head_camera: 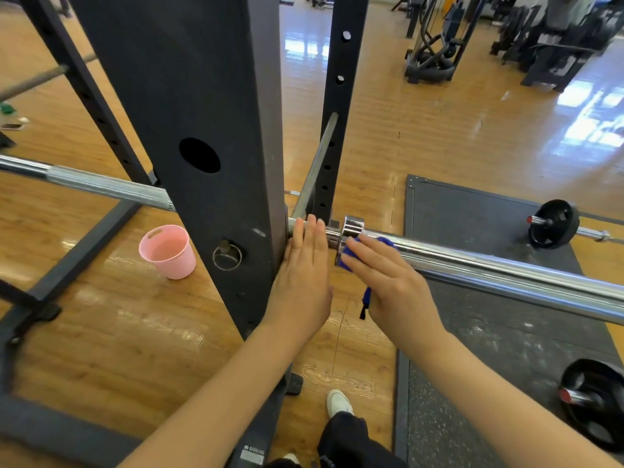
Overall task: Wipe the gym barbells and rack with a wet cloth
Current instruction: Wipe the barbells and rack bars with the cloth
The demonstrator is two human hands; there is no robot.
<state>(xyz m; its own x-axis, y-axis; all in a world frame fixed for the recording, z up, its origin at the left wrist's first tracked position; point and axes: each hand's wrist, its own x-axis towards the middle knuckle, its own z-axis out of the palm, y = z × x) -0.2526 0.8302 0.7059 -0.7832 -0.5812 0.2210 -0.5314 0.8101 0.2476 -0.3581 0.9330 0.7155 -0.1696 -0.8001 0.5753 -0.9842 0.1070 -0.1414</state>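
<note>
A chrome barbell [489, 265] lies across the black rack upright [202, 130], its sleeve running out to the right. My right hand [391, 282] presses a blue cloth [347, 261] against the sleeve just right of the collar [353, 228], fingers fairly straight; a strip of cloth hangs below the palm. My left hand [304, 275] lies flat with straight fingers on the bar between the upright and the collar. The knurled shaft [101, 185] continues left behind the upright.
A pink bucket [169, 251] stands on the wooden floor left of the upright. A grey rubber mat [472, 315] at right carries a second barbell with a black plate [553, 224] and another plate [594, 403]. Gym machines [439, 45] stand far back. My shoe [339, 401] is below.
</note>
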